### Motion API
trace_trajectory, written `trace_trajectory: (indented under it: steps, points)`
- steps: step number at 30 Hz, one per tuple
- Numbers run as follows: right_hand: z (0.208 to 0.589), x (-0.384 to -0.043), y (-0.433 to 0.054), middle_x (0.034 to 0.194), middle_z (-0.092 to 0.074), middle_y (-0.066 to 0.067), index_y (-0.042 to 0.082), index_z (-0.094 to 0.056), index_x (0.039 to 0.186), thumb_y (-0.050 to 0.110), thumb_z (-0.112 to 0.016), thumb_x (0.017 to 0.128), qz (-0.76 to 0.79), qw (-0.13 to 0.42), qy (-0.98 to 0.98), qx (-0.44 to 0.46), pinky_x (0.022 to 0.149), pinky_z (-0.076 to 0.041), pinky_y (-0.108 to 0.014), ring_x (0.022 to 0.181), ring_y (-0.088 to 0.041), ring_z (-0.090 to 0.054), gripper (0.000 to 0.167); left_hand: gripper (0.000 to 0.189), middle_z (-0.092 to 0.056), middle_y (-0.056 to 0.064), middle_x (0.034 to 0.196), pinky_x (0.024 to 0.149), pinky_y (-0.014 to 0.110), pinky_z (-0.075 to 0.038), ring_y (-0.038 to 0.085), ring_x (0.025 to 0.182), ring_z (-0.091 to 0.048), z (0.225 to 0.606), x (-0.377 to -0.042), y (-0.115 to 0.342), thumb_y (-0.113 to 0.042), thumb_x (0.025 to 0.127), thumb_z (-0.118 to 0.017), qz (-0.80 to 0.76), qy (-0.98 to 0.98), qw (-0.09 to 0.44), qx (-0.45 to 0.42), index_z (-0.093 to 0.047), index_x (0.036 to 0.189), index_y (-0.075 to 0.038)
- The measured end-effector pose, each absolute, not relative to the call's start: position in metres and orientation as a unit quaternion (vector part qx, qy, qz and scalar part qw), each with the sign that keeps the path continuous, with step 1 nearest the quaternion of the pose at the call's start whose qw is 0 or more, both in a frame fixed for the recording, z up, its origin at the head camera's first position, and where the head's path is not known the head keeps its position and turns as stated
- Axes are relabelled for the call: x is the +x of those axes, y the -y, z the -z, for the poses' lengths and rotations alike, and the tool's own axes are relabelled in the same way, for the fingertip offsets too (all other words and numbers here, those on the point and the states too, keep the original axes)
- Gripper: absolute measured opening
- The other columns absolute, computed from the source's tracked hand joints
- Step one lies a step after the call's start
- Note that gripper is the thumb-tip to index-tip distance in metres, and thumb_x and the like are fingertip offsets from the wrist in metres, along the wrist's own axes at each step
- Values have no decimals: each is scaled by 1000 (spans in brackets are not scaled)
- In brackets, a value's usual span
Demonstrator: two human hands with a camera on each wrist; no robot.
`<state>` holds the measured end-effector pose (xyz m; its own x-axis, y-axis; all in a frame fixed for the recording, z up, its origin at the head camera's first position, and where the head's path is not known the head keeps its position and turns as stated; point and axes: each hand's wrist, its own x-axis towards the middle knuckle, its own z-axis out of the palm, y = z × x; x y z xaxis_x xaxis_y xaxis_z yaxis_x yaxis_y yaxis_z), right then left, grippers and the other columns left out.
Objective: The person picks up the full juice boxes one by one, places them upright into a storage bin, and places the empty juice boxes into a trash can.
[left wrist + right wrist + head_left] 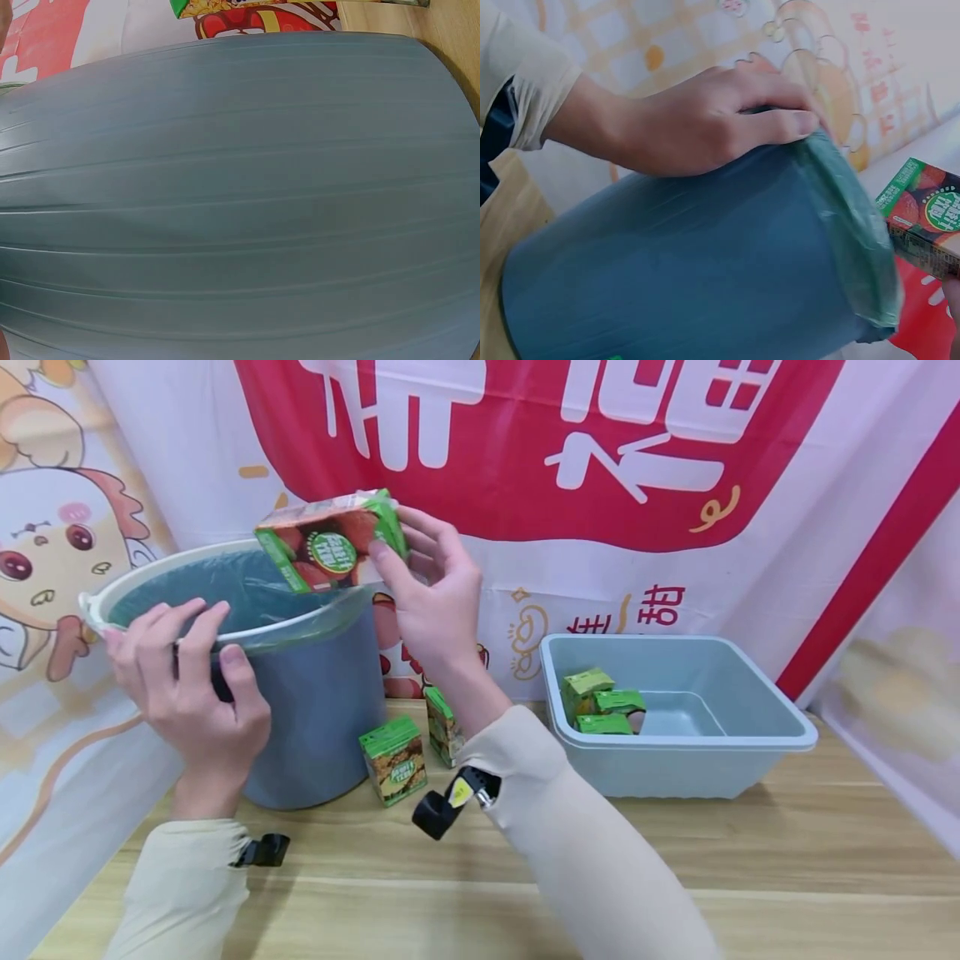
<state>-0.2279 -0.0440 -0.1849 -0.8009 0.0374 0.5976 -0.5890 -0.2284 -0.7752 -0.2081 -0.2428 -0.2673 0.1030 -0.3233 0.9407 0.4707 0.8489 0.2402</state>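
Carton (330,547) sits pinched in your right hand (441,589), ahead and right of your left hand (189,681), which grips the bin (315,718) rim (277,627); steady that rim and guide the carton clear of the draped liner (855,232).

Behind and above the right hand (438,585), a white cloth (502,577) forms the back wall, its large red panel (513,485) printed with white characters and a small gold squiggle. To the left of the left hand (191,668), a pale side cloth (90,827) carries a pink-cheeked cartoon figure (45,556). Well to the right of the right hand, a diagonal red band (876,568) runs beside another pale cloth (900,693), blurrily patterned. Below both hands lies a light wood-grain worktop (825,877), softly lit, with faint shadows.
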Motion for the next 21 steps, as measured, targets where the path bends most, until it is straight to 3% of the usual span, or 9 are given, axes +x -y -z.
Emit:
trace_trajectory:
  steps: [8, 15, 21]
  points:
    - [191, -231, 65, 142, -65, -5, 15, -57, 146, 13, -71, 101, -690, 209, 643, 259, 91, -60, -20, 118, -11, -64, 47, 42, -73, 11, 126, 132, 53, -19, 34, 130, -59, 267, -208, 241, -37, 95, -53, 267, 615, 739, -62, -78, 116, -10]
    - [196, -229, 74, 145, -62, -5, 13, -54, 148, 13, -71, 101, -612, 214, 701, 297, 100, -54, -14, 123, -9, -62, 50, 43, -72, 12, 129, 132, 55, -18, 34, 132, -57, 267, -208, 240, -38, 96, -53, 269, 614, 739, -63, -77, 117, -10]
    - [197, -228, 77, 146, -63, -4, 11, -55, 148, 19, -74, 100, -548, 233, 742, 308, 101, -51, -10, 124, -8, -61, 52, 43, -71, 10, 132, 133, 55, -16, 33, 134, -55, 269, -209, 240, -38, 96, -54, 269, 612, 741, -60, -76, 119, -10]
